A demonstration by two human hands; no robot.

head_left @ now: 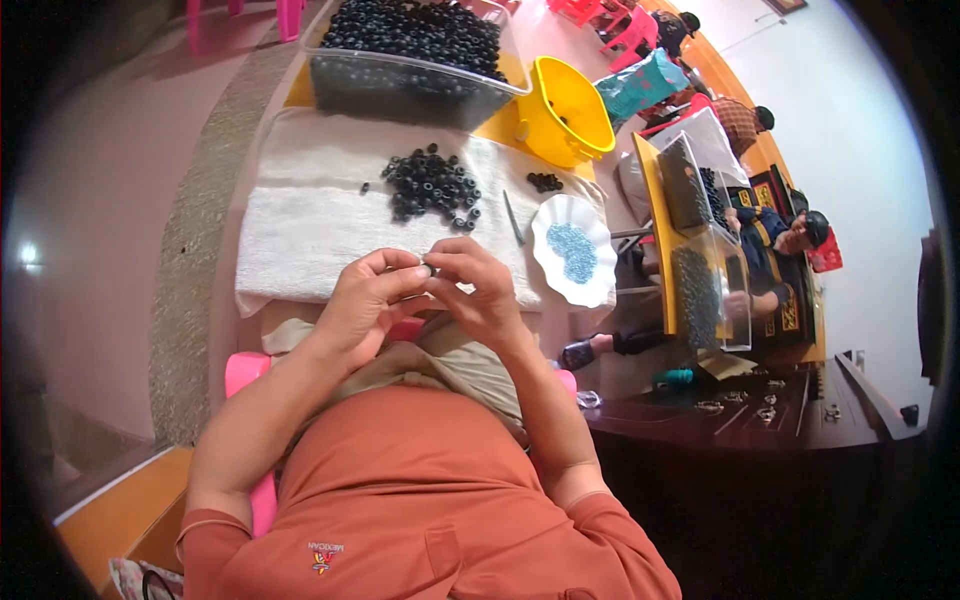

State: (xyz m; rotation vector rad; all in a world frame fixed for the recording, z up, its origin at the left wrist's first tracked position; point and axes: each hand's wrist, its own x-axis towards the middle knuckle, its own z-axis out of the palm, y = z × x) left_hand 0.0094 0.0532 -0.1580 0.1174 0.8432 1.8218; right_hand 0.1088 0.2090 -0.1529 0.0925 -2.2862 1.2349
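Note:
Just past the near edge of the white towel (300, 215), both my hands meet fingertip to fingertip. My left hand (365, 300) and my right hand (478, 285) pinch a small dark ring-shaped piece (431, 269) between them; the fingers cover much of it. Beyond them lies a loose pile of black ring-shaped pieces (430, 185), with one lying apart on its left. To the right sit a thin pointed metal tool (513, 217) and a small cluster of dark brown pieces (545, 182). A white scalloped dish (548, 283) holds tiny light blue beads (573, 250).
A clear plastic bin (420, 75) full of black pieces stands at the far end, beside a yellow bucket (545, 120). On the right, another table (655, 230) carries clear boxes, and a person (775, 230) sits there. Pink stools (290, 15) stand far left.

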